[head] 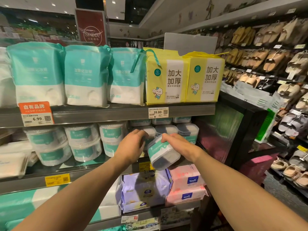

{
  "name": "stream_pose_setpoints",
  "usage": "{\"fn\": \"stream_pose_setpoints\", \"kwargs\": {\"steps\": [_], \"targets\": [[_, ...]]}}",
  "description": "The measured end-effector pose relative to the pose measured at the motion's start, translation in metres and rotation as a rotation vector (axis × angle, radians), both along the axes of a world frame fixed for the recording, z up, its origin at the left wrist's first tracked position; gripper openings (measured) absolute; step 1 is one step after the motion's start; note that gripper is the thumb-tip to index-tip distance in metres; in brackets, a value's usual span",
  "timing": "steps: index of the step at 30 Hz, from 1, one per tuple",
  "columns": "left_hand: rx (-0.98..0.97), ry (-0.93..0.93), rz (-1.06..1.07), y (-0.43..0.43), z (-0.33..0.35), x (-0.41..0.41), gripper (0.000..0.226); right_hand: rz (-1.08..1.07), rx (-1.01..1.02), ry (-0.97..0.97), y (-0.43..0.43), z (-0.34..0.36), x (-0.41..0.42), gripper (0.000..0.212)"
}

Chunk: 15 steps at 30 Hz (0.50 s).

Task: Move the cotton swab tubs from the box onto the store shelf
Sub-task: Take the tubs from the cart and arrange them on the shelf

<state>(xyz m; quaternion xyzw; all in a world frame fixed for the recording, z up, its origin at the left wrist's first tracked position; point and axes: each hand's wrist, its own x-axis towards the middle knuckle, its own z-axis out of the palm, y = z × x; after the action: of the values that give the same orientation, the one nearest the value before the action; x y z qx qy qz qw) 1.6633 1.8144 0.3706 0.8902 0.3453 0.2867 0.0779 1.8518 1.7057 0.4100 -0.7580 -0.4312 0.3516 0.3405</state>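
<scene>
In mid-frame the right hand (176,142) grips a tilted cotton swab tub (162,153) at the middle shelf (30,184), while the left hand (133,145) curls beside it, its fingers' hold unclear; next, level the tub and slide it in.

6.99 tag (37,118), 39.80 tag (158,112)

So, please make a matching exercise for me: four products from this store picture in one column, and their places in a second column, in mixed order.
Things:
1. tilted cotton swab tub
2. yellow packs
3. teal-and-white bags
4. pink tissue pack

Places:
A. top shelf, left part
B. third shelf down
C. gripped by the right hand, in front of the middle shelf
D. top shelf, right part

Pairs: 1-C, 2-D, 3-A, 4-B.
</scene>
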Motion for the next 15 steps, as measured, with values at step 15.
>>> {"fn": "stream_pose_setpoints", "kwargs": {"steps": [15], "targets": [[-0.912, -0.743, 0.095, -0.017, 0.004, -0.010, 0.021, -0.125, 0.371, 0.246, 0.007, 0.001, -0.029, 0.049]]}}
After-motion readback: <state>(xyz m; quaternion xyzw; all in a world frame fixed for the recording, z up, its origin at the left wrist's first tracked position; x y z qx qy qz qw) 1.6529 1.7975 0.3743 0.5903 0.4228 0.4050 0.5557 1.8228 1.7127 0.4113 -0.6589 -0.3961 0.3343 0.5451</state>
